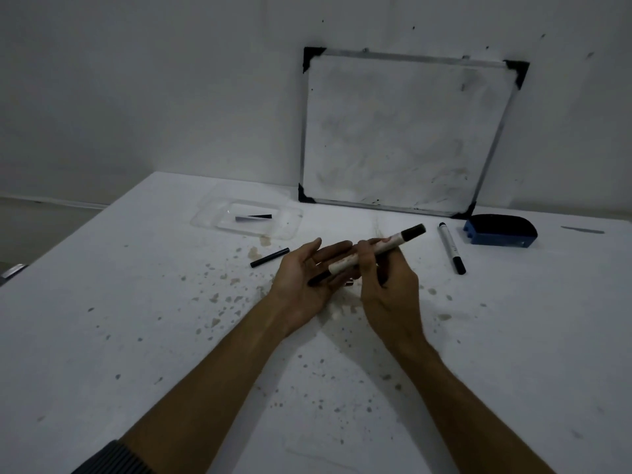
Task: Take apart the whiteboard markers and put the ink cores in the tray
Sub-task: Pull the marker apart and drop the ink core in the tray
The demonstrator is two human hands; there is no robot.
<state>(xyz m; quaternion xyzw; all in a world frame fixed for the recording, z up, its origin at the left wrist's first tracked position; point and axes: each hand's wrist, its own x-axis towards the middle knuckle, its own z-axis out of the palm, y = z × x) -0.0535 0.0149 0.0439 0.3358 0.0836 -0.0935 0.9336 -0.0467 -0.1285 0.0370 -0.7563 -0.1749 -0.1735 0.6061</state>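
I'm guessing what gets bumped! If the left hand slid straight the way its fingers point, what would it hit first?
Probably nothing soon. The open left hand points up and right, under the white marker held by the right hand. Beyond lies bare table, then the leaning whiteboard, though depth is unclear.

The bench [136, 319] is seen as matt white, speckled with brownish stains. The tray [208, 217] is of clear, glossy plastic. The whiteboard [393, 131] is smooth but smudged grey, framed in thin bright metal with black plastic corners. The held marker [376, 249] shows a pale, worn barrel and dark matt ends. The eraser [499, 230] appears blue plastic under a dark, matt top.
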